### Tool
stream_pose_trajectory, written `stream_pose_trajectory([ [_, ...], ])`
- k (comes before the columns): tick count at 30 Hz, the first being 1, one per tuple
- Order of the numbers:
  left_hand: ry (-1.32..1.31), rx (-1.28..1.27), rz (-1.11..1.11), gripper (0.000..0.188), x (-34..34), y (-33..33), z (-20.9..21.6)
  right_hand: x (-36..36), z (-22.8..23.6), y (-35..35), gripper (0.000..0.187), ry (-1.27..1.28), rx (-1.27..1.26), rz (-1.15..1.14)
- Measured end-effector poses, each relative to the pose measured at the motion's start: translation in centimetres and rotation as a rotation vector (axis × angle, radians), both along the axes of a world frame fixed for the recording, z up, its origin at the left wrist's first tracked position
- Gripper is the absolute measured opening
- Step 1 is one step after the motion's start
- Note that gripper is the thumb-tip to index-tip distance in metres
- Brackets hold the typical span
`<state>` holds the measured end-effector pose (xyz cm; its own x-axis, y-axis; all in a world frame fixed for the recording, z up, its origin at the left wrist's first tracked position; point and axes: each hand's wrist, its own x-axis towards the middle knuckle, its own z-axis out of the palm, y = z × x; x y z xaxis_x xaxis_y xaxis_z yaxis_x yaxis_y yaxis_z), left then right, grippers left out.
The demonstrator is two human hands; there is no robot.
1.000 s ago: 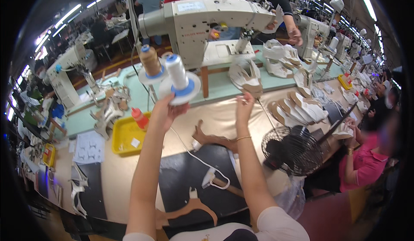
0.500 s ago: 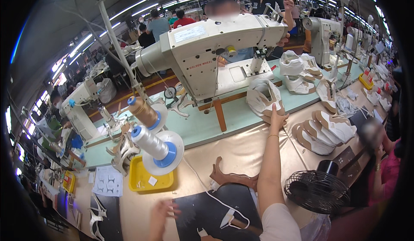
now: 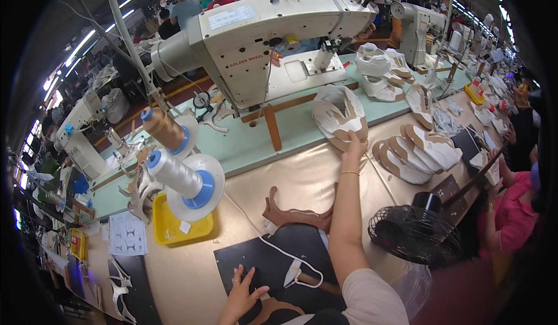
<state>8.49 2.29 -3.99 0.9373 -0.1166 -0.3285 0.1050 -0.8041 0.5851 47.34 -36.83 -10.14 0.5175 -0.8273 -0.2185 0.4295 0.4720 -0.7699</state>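
My right hand (image 3: 353, 146), arm stretched far forward, grips the near edge of a white and tan shoe upper (image 3: 337, 113) at the front of the green table. My left hand (image 3: 244, 295) is open, fingers spread over the black board (image 3: 244, 252) close to me. Beside its palm lies a brown shoe piece (image 3: 273, 311), partly cut off by the lower edge. A curved brown shoe piece (image 3: 293, 216) rests beyond the board, one end hidden behind my right forearm. A wooden-handled tool (image 3: 302, 275) with a pale pointed head and white cord lies on the board.
A sewing machine (image 3: 256, 52) stands ahead, with thread cones (image 3: 180, 177) at its left. Nearby sit a yellow tray (image 3: 168, 226) and a printed sheet (image 3: 127, 235). To the right are stacked uppers (image 3: 415, 153), a black fan (image 3: 412, 232) and a person in pink (image 3: 511, 209).
The view has tilted down and turned right. My left hand has come over the board, and the brown piece beside it now shows. My right hand stays on the shoe upper.
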Motion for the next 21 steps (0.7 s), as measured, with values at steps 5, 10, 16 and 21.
stream_pose_trajectory([
  [5, 0.042, -0.067, 0.013, 0.085, -0.4, -0.2, -1.0, -3.7, 6.5, 5.0, 0.043, 0.036, -0.223, -0.18],
  [10, 0.042, -0.1, -0.003, 0.086, -0.5, 0.3, -1.9, -10.7, 12.2, 8.3, 0.04, 0.163, -0.464, -0.248],
  [16, -0.013, -0.173, -0.024, 0.08, -0.4, 1.4, -2.5, -20.8, 15.5, 10.4, 0.054, 0.368, -0.82, -0.154],
  [21, -0.023, -0.208, -0.032, 0.076, -0.4, 1.8, -2.8, -27.5, 15.9, 13.5, 0.034, 0.314, -0.957, 0.004],
])
